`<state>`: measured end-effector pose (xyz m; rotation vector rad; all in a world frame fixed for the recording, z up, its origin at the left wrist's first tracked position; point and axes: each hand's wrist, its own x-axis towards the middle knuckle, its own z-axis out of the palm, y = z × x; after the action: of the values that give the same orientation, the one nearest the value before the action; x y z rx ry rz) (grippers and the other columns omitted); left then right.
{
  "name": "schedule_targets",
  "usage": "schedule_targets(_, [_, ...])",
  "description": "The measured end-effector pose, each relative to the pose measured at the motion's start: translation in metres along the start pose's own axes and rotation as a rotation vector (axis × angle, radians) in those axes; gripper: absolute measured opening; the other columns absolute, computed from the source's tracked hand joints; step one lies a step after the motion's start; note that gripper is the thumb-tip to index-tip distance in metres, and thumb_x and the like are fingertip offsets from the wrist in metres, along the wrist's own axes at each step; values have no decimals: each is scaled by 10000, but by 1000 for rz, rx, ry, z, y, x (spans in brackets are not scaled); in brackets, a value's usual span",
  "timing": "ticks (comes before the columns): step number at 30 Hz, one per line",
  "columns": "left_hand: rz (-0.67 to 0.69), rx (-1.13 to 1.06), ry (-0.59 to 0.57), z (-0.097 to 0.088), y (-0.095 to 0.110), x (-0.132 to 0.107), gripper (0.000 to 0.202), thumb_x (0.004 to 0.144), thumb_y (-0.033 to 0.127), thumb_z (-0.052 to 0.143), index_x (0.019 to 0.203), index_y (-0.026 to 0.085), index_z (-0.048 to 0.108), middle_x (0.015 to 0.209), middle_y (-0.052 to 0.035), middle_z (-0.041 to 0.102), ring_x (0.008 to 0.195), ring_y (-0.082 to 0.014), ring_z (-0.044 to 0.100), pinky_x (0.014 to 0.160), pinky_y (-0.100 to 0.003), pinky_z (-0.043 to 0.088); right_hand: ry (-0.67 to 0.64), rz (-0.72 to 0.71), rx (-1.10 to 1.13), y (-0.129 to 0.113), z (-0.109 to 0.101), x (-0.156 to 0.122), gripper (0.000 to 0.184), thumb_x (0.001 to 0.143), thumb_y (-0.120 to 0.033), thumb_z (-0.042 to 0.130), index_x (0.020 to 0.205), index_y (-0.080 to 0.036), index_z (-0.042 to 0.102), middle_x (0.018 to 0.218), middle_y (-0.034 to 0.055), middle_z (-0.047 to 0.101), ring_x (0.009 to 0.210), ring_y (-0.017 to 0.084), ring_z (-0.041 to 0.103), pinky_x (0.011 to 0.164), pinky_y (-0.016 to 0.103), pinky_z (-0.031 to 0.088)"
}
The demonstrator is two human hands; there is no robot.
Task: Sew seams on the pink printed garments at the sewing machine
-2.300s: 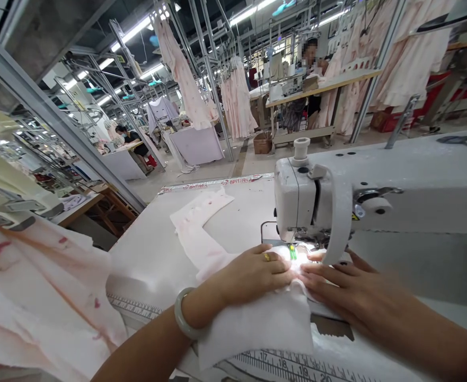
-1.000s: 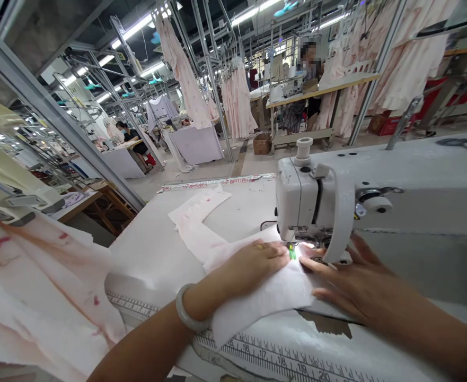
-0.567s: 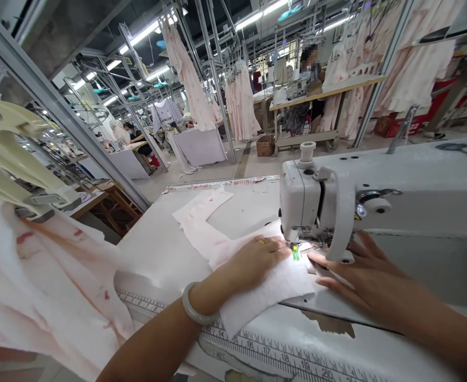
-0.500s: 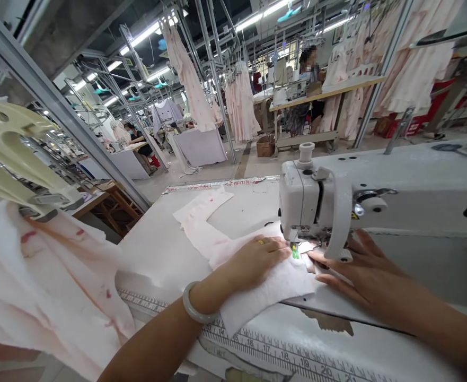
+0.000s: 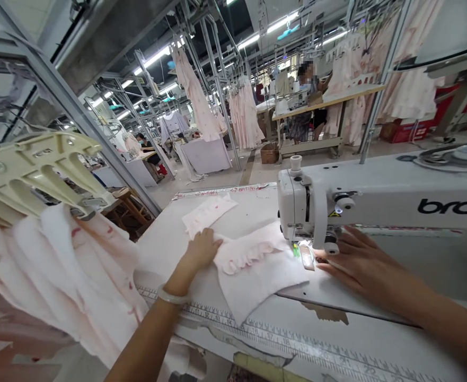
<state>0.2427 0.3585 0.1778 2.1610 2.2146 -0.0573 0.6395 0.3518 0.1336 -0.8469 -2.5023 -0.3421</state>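
Pale pink garments (image 5: 246,114) hang beyond the white table (image 5: 159,246), where a ruffled pale cloth (image 5: 259,284) lies left of the sewing machine (image 5: 380,191). From the left, the forearm angles up, its left hand (image 5: 202,249) bent palm-down over the cloth; whether it pinches, I can't tell. Opposite, the right hand (image 5: 356,261) reaches beneath the machine's arm, fingers extended and parted.
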Motion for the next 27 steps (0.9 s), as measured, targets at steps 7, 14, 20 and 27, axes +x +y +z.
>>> schedule_targets(7, [10, 99, -323, 24, 7, -127, 348, 1072, 341, 486, 954, 151, 753, 915, -160, 763, 880, -316, 749, 776, -398, 561, -19, -92, 185, -32, -9, 10, 335, 1071, -441, 596, 1342, -290, 723, 1182, 35, 802, 981, 225, 772, 899, 388, 614])
schedule_targets(14, [635, -159, -279, 22, 55, -133, 304, 936, 488, 782, 966, 195, 704, 1053, -87, 759, 973, -292, 735, 807, -360, 574, -153, -224, 285, -61, -12, 21, 489, 1023, -559, 666, 1447, -317, 694, 1369, 62, 733, 1262, 322, 707, 1009, 484, 626])
schedule_targets(20, [901, -344, -16, 28, 68, -80, 622, 1056, 582, 583, 1484, 135, 526, 1573, -193, 568, 1577, -351, 404, 1283, -611, 350, -97, -249, 263, -48, -5, 16, 513, 1024, -519, 691, 1494, -321, 646, 1353, 43, 746, 1276, 267, 700, 1061, 442, 583])
schedule_targets(27, [776, -337, -145, 45, 87, -62, 803, 1048, 714, 466, 1677, 246, 291, 1748, -167, 323, 1652, -411, 224, 1187, -899, 185, 4, -285, 53, -20, 14, 2, 621, 1060, -521, 632, 1612, -270, 498, 1389, 38, 732, 1204, 222, 727, 958, 393, 562])
